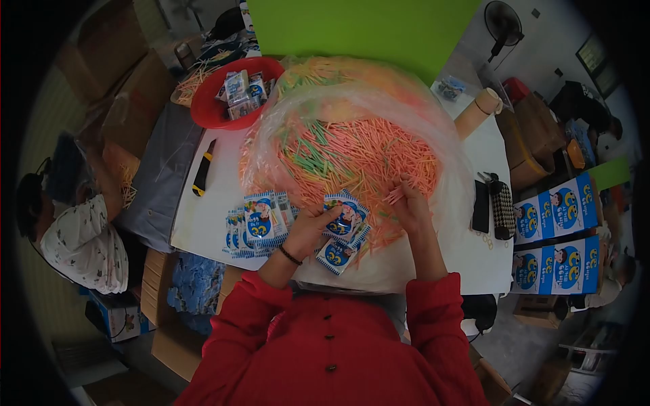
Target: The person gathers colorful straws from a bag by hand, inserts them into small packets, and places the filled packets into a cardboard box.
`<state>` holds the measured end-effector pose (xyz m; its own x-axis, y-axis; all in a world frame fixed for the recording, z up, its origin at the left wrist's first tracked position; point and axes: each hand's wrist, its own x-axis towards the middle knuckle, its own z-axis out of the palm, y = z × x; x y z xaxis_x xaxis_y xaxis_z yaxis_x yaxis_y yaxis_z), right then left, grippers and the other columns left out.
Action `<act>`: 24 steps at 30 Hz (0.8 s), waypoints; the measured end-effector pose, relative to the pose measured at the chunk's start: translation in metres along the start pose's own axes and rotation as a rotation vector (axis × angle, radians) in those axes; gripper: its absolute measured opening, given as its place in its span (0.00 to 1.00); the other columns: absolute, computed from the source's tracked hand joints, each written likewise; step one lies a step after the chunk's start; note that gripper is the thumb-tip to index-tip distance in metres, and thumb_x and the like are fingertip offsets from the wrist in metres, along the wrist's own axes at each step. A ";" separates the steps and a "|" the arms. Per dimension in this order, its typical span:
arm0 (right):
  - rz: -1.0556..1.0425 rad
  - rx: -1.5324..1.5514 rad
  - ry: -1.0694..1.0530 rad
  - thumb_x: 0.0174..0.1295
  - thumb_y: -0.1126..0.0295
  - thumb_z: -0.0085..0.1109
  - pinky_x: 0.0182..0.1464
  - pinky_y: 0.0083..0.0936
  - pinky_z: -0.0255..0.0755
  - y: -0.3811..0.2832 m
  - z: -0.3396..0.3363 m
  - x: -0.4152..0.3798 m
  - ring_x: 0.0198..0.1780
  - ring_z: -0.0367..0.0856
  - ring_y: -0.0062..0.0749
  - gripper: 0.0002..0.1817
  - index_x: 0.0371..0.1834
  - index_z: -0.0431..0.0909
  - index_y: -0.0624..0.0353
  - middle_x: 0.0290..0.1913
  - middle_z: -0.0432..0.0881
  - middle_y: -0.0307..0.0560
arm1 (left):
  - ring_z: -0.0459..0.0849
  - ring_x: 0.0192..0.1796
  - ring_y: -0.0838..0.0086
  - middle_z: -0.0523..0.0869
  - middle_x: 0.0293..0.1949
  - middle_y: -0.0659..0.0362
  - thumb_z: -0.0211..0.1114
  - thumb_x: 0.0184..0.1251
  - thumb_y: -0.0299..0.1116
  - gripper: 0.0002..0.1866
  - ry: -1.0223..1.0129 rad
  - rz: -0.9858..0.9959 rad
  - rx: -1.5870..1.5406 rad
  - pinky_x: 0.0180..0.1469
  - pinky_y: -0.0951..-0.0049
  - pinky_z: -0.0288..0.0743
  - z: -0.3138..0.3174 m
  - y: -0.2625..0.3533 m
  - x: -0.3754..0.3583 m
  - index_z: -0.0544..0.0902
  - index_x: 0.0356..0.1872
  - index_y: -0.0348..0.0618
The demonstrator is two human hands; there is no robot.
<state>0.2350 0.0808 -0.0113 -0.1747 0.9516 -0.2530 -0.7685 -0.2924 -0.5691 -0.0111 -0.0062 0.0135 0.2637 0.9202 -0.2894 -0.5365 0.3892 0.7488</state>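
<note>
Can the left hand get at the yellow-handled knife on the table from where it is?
Probably yes. The left hand rests on a blue packet, and the knife lies in the open farther left, with only low stacked packets between them.

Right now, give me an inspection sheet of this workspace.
Surface: white table, largely covered.
Job's things: clear bag of orange, yellow and green sticks; blue printed packets stacked at the near edge.
Clutter: red bowl holding more packets; utility knife; cardboard tube; dark pouch.
Grips: left hand holds one packet; right hand pinches a few pink sticks.
Cables: nothing seen.
Surroundings: another person sits left of the table; printed cartons on the right; fan behind; green board at the far end.
</note>
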 end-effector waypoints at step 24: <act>-0.516 -2.401 -0.486 0.59 0.73 0.57 0.46 0.40 0.74 0.013 0.025 -0.014 0.43 0.79 0.51 0.11 0.44 0.71 0.63 0.37 0.76 0.56 | 0.85 0.43 0.76 0.86 0.44 0.60 0.54 0.76 0.34 0.11 0.037 -0.022 0.016 0.46 0.75 0.80 -0.006 -0.018 0.012 0.78 0.51 0.41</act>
<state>0.2122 0.0661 0.0049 -0.6035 0.7967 0.0317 0.7923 0.6037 -0.0883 -0.0030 -0.0025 -0.0070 0.2454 0.9125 -0.3274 -0.5183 0.4089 0.7511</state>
